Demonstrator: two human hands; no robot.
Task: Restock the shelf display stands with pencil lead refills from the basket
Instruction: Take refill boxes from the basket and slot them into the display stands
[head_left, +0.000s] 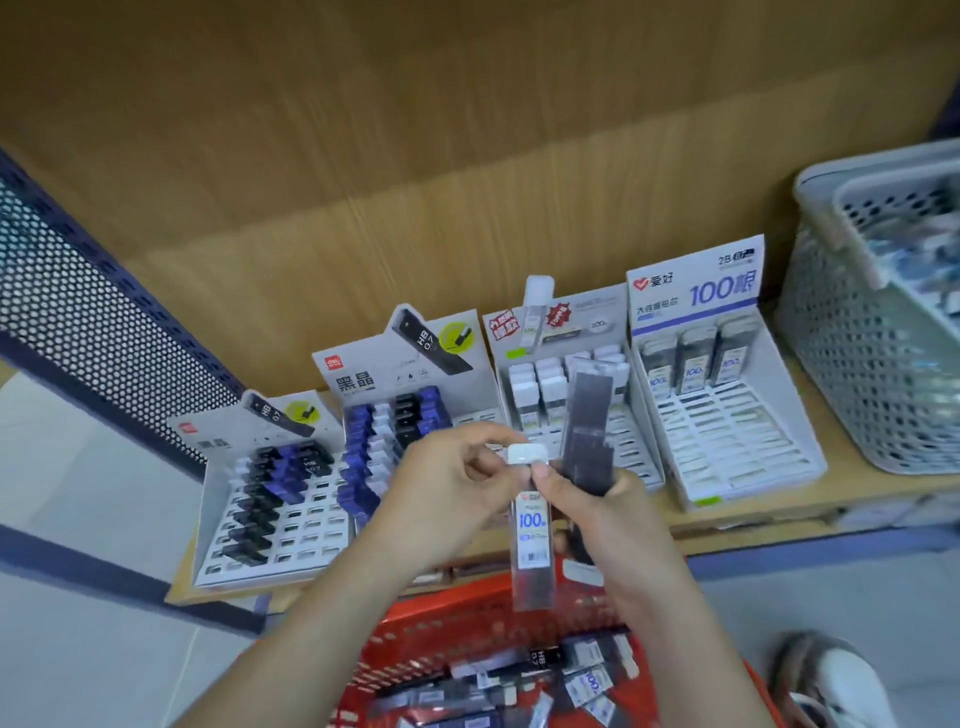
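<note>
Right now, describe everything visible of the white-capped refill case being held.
The white-capped refill case is a slim, clear plastic box with a blue "100" label and a barcode. It stands nearly upright above the red basket. The left hand pinches its cap; the right hand, gripping dark cases, rests its thumb just below.

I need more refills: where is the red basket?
In the head view, bottom centre: the red basket lies below the shelf, left of a shoe.

Wood wall (467, 130) w/ pale floor (78, 675)
</note>
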